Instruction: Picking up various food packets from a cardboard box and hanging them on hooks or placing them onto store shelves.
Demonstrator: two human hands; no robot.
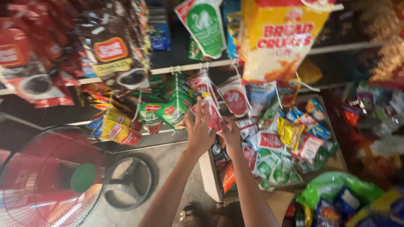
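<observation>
Left hand (198,128) and right hand (230,133) up in middle of frame, both pinching small red-white packet (212,114) hanging among others. Looks like hanging or pulling step. Next move needs gentle tug at hook. Red fan (50,180) lower left.

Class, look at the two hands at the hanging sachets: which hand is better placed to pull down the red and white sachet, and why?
Probably the left hand: its fingers already lie on the red and white sachet. The right hand sits lower, beside the strip, with no clear grip.
</observation>
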